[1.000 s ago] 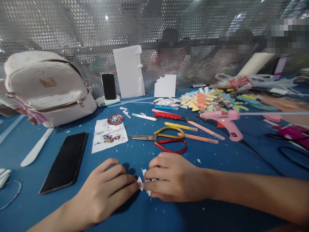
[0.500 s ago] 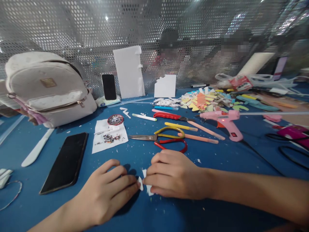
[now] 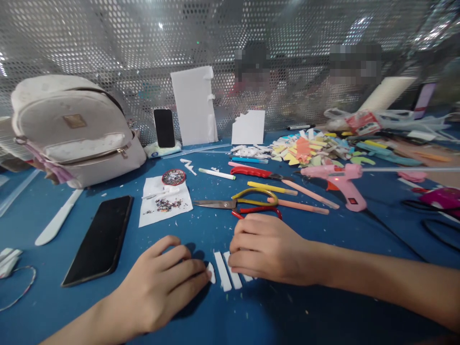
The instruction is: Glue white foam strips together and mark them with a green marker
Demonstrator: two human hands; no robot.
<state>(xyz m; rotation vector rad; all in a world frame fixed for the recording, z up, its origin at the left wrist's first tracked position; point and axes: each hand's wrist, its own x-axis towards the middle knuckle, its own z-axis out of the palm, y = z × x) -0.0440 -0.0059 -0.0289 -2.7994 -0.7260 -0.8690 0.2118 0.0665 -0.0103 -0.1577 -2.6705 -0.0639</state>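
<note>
Three white strips (image 3: 223, 272) pointing lengthwise away beside my left hand (image 3: 156, 282) pinching white sliver (image 3: 213, 274); right hand (image 3: 271, 249) overhanging, grip unclear.

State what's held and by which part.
The left hand touches the left edge of a small pointed white piece; whether this or the right hand, over flat white strips, grips anything cannot be told.

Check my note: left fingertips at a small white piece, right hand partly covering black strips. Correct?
Not quite: the strips partly covered by the right hand are white, not black, as the head view shows. The left hand has its fingertips at a small white piece.
</note>
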